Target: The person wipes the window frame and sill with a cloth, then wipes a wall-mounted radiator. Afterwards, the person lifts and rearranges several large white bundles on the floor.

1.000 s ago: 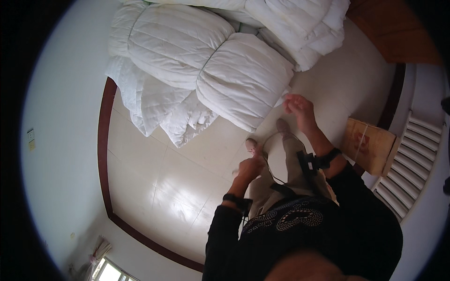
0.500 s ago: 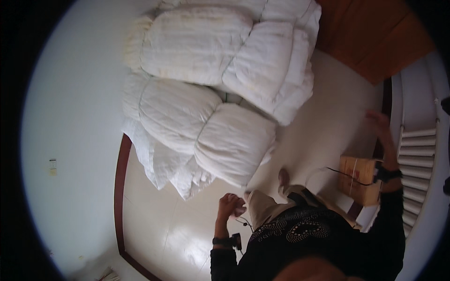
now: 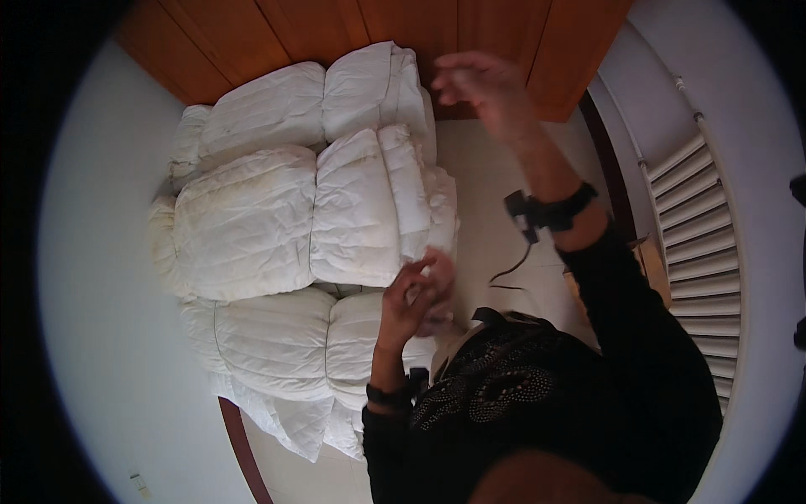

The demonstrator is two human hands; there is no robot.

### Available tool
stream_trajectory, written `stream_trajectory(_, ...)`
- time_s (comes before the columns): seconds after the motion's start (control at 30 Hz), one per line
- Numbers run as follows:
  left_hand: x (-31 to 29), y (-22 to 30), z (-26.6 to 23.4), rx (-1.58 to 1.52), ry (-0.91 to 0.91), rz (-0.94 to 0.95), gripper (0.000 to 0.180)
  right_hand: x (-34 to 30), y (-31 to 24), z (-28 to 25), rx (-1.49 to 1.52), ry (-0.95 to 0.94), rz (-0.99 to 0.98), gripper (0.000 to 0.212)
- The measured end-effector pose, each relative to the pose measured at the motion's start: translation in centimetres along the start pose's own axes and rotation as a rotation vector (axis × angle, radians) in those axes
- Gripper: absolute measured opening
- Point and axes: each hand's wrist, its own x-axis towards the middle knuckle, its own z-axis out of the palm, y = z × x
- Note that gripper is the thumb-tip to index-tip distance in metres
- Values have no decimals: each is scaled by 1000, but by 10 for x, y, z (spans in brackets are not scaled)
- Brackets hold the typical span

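Note:
My left hand is in front of my body, its fingers curled round a small pale-pink crumpled thing whose kind I cannot make out. It is just right of the nearer white bundles. Farther out, my right hand is raised, its fingers apart and somewhat blurred, with nothing visible in it. Large white quilt-like bundles lie stacked to the left: a far one, a middle one and a near one. Thin cords cinch them. Neither hand plainly touches them.
A brown wooden panelled front stands behind the bundles. A white radiator runs along the right wall, with a cardboard box beside it, partly hidden by my arm. Black bands with a dark cable sit on my wrists.
My view has shifted toward the brown panels and the far bundle. My right hand has moved from beside the radiator to up and forward. My left hand has risen alongside the bundles.

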Motion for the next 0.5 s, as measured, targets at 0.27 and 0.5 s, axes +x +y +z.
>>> stream_trajectory(0.27,151,26,66,-212,-228,-113,77,58,72,16,-419,-47,-104,19)
stream_trajectory(0.5,262,-5,86,-157,-22,-360,23,106,175,-51,-767,-240,-441,17)
